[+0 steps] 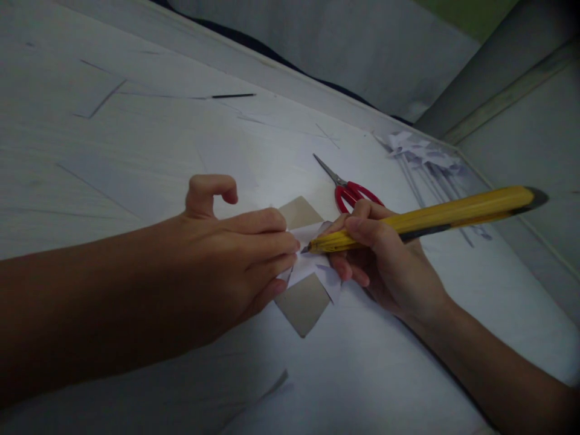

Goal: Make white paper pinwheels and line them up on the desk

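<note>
My right hand (pixel 385 260) is closed around a yellow utility knife (pixel 435 217) with a black end. The knife's blade tip touches a folded white paper piece (pixel 308 266) near the middle. My left hand (pixel 244 248) presses down on the left side of this paper, its fingers flat and close together and its thumb raised and bent. Under the paper lies a grey-brown card (pixel 303 305), showing as corners above and below it. The fingertips of my left hand are right beside the blade.
Red-handled scissors (pixel 348 192) lie just beyond my right hand. A thin black stick (pixel 234 95) and paper strips (pixel 107 98) are farther back. A bundle of white paper pieces on sticks (pixel 423 158) lies at the right. One curled scrap (pixel 275 385) is near the front.
</note>
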Demonstrator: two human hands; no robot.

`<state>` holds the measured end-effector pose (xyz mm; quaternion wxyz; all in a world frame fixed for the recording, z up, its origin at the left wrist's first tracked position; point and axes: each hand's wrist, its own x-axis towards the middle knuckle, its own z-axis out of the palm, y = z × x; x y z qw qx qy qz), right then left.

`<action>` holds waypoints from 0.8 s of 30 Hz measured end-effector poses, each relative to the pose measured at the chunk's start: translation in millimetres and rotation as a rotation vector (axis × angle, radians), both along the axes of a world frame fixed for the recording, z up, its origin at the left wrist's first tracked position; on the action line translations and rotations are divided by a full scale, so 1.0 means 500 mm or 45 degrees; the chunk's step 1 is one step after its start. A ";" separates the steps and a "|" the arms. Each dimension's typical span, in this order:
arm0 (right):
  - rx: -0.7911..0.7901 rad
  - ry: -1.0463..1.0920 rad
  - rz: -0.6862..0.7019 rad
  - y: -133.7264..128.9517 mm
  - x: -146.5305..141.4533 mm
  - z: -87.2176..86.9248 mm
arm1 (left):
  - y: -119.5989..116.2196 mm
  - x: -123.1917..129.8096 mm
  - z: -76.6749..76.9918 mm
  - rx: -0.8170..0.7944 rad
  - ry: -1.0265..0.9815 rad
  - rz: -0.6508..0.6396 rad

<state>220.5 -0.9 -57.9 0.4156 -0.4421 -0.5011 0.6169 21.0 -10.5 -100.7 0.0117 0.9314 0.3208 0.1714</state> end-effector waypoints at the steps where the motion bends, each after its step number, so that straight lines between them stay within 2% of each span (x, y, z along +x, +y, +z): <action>1: -0.002 0.020 0.002 0.000 0.000 0.000 | -0.004 0.005 0.022 -0.018 -0.017 -0.013; 3: -0.001 0.057 0.009 0.001 0.000 0.000 | -0.003 0.016 0.050 -0.063 -0.020 -0.027; 5: -0.011 0.067 0.019 0.000 -0.001 0.000 | 0.001 0.023 0.061 -0.085 -0.013 -0.018; 13: -0.005 0.031 0.016 -0.003 -0.002 -0.002 | 0.003 0.024 0.054 -0.013 -0.030 -0.039; 20: 0.016 -0.030 0.004 -0.002 -0.003 -0.003 | 0.003 0.023 0.060 -0.099 -0.010 -0.044; 24: 0.057 -0.102 -0.025 -0.002 -0.006 -0.002 | 0.004 0.019 0.054 -0.091 -0.017 -0.026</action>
